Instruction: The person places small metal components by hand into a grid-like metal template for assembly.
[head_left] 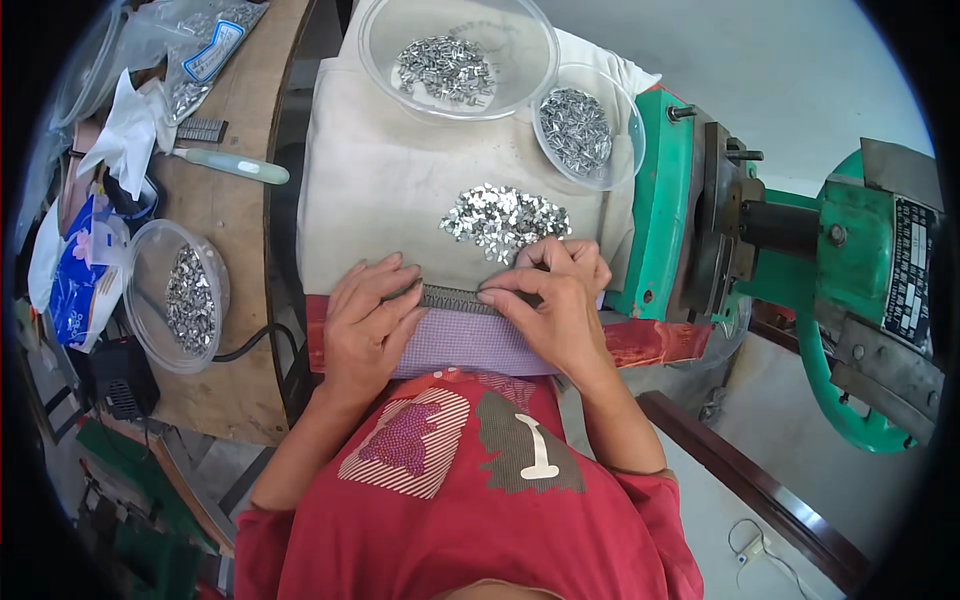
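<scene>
A dark, narrow metal strip (455,299) with a row of fine slots or teeth lies along the near edge of the cloth-covered surface. My left hand (368,322) is closed on its left end, fingers curled over it. At its right part, the thumb and forefinger of my right hand (560,300) are pinched together against the strip; whatever is between them is too small to make out. Just beyond my right hand, a loose pile of small shiny metal pieces (508,216) is spread on the beige cloth (370,190).
Two clear plastic tubs, a large one (548,75) and a smaller one (637,150), hold small metal parts at the back. A green machine (870,260) stands at the right. On the wooden table (240,225) at left are another tub (222,290) and a pale-handled tool (235,165).
</scene>
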